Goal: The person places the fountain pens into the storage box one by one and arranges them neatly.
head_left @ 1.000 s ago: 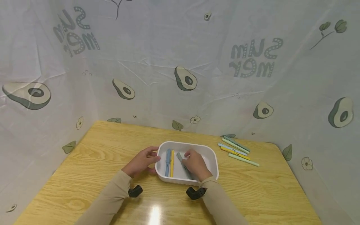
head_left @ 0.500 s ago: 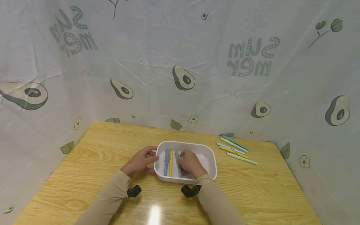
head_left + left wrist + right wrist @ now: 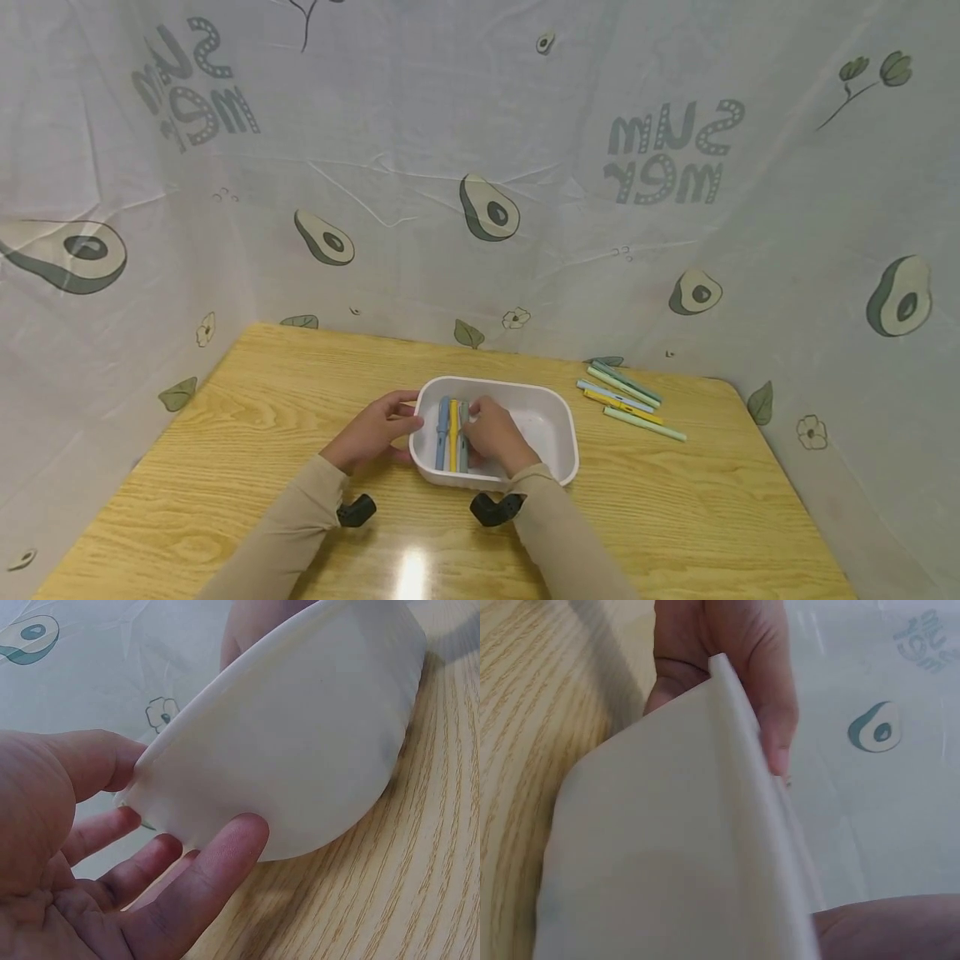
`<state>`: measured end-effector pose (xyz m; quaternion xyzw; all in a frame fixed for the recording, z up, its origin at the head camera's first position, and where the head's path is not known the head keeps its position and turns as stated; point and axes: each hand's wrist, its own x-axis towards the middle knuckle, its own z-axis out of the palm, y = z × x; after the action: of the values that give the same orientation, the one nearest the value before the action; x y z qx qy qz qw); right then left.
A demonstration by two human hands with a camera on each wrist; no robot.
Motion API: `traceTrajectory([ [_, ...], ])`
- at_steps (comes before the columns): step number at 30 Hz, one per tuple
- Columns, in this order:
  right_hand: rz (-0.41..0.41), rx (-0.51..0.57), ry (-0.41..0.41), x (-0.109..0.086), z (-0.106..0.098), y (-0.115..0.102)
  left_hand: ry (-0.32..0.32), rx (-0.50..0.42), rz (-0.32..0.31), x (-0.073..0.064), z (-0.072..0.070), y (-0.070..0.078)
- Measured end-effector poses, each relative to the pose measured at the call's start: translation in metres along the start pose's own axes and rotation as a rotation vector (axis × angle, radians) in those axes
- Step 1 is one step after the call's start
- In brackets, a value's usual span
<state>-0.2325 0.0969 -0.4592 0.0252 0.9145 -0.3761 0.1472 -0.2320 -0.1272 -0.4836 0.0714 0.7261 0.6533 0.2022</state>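
Note:
A white plastic tray (image 3: 551, 429) with rounded corners sits on the wooden table. My left hand (image 3: 378, 429) holds its left end; in the left wrist view the thumb is at the rim and fingertips touch the outer wall. Inside the tray, a blue pen (image 3: 442, 446) and a yellow pen (image 3: 453, 442) lie side by side, pointing away from me. Reaching over the near wall, my right hand (image 3: 495, 433) pinches a grey-green pen (image 3: 463, 454), lined up close beside the yellow one. The tray wall (image 3: 652, 825) covers the pens in the right wrist view.
Several more pens lie right of the tray: a dark green pen (image 3: 633, 383), a light blue pen (image 3: 600, 388), a yellow pen (image 3: 637, 410) and pale green ones, including a pale green pen (image 3: 645, 423). A printed curtain (image 3: 420, 275) hangs behind the table (image 3: 315, 367).
My right hand has moved left inside the tray with the grey-green pen, turning it from slanted to parallel and bringing it up beside the yellow pen. The left hand has stayed on the tray.

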Motion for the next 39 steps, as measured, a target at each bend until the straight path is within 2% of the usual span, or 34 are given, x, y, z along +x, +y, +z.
traceTrajectory([
  [5, -0.024, 0.032, -0.026, -0.012, -0.014, 0.006, 0.016, 0.005, -0.011, 0.001, 0.001, 0.0],
  [7, -0.06, 0.04, 0.019, -0.02, -0.027, 0.011, 0.016, 0.002, -0.012, 0.001, 0.001, 0.0],
  [9, -0.124, 0.042, 0.128, -0.029, -0.041, 0.018, 0.014, -0.006, -0.01, 0.001, 0.001, 0.0],
  [14, -0.337, -0.001, 0.536, -0.041, -0.082, 0.054, -0.002, -0.011, 0.013, 0.001, 0.002, -0.001],
  [15, -0.361, -0.01, 0.586, -0.042, -0.09, 0.064, -0.005, -0.008, 0.02, 0.001, 0.002, -0.001],
  [17, -0.391, -0.042, 0.634, -0.043, -0.105, 0.084, 0.0, -0.01, 0.019, 0.001, 0.001, 0.0],
  [20, -0.38, -0.079, 0.627, -0.044, -0.123, 0.108, -0.003, -0.012, 0.022, 0.001, 0.0, -0.001],
  [23, -0.35, -0.073, 0.629, -0.044, -0.131, 0.126, -0.005, -0.023, 0.009, 0.001, -0.001, -0.002],
  [27, -0.287, -0.037, 0.682, -0.045, -0.134, 0.142, -0.016, -0.032, -0.001, 0.003, -0.002, -0.003],
  [30, -0.235, -0.074, 0.7, -0.046, -0.138, 0.15, -0.028, -0.029, 0.008, 0.005, -0.002, -0.004],
  [34, -0.168, -0.193, 0.616, -0.045, -0.143, 0.16, -0.04, -0.029, 0.016, 0.005, -0.001, -0.003],
  [36, -0.13, -0.213, 0.548, -0.044, -0.145, 0.166, -0.042, -0.027, 0.014, 0.004, -0.002, -0.003],
  [39, -0.064, -0.207, 0.498, -0.041, -0.145, 0.174, -0.039, -0.021, 0.018, 0.003, -0.003, -0.003],
])
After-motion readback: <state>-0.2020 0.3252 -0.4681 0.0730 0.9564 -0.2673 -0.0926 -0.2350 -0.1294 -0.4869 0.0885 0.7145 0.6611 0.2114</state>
